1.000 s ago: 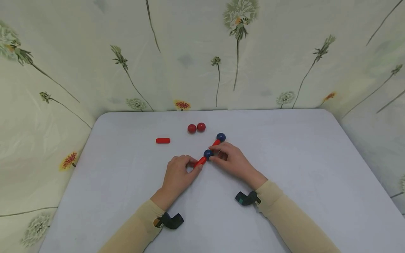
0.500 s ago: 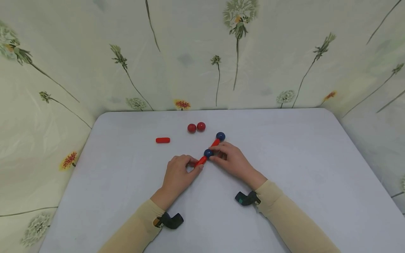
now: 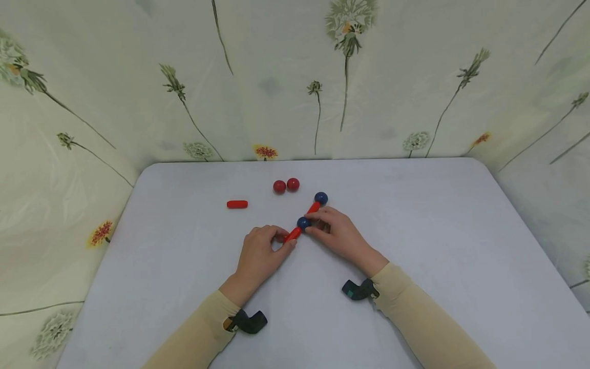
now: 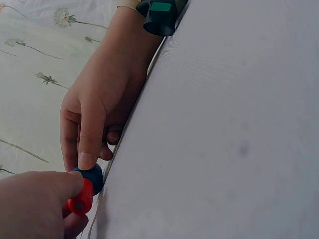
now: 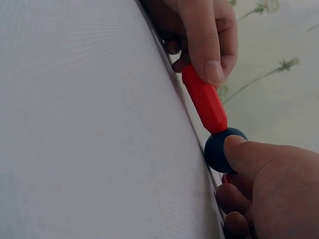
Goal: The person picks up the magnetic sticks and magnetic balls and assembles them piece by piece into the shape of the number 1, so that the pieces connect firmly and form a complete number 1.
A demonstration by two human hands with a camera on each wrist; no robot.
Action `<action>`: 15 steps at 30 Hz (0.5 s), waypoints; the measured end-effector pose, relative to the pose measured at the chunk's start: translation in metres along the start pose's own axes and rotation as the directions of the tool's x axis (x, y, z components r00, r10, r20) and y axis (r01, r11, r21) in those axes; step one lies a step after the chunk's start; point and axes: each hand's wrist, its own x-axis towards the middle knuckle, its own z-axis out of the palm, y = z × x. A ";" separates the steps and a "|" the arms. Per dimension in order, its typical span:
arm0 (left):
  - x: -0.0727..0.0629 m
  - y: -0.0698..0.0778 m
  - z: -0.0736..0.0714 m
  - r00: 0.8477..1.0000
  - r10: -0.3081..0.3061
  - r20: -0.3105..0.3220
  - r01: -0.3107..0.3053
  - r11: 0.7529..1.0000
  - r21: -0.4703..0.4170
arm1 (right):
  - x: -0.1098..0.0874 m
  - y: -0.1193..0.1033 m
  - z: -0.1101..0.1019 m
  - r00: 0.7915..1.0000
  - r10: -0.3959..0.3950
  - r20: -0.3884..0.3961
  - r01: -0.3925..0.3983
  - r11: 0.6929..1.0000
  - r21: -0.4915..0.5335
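My left hand (image 3: 265, 251) pinches a red faceted rod (image 3: 293, 234) between thumb and fingers. One end of that rod meets a blue ball (image 3: 303, 223), which my right hand (image 3: 341, 233) holds between thumb and forefinger. Beyond this ball a second red rod (image 3: 314, 207) runs on to another blue ball (image 3: 321, 198), so the pieces form a slanting line. In the right wrist view the held rod (image 5: 204, 99) touches the blue ball (image 5: 219, 152). The left wrist view shows a small dark spot on the rod's near end (image 4: 79, 204).
Two red balls (image 3: 286, 185) sit side by side toward the back of the white table (image 3: 415, 220). Left of them lies a loose red rod (image 3: 237, 204). A flower-patterned cloth (image 3: 276, 102) hangs behind the table's far edge.
Both hands keep almost the same place and grip. The red rods and blue balls have shifted very slightly away toward the back.
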 end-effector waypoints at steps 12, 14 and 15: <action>0.000 0.001 -0.002 1.000 -0.028 0.011 0.028 1.000 -0.012 | 0.001 -0.001 -0.002 1.000 0.002 -0.016 -0.002 1.000 -0.006; 0.000 0.002 -0.002 0.999 -0.037 0.016 0.038 0.999 -0.012 | 0.001 -0.001 -0.003 1.000 0.009 -0.015 -0.009 1.000 -0.009; 0.000 0.002 -0.002 0.999 -0.043 0.019 0.043 0.999 -0.009 | 0.001 0.000 -0.003 1.000 0.011 -0.014 -0.011 1.000 -0.012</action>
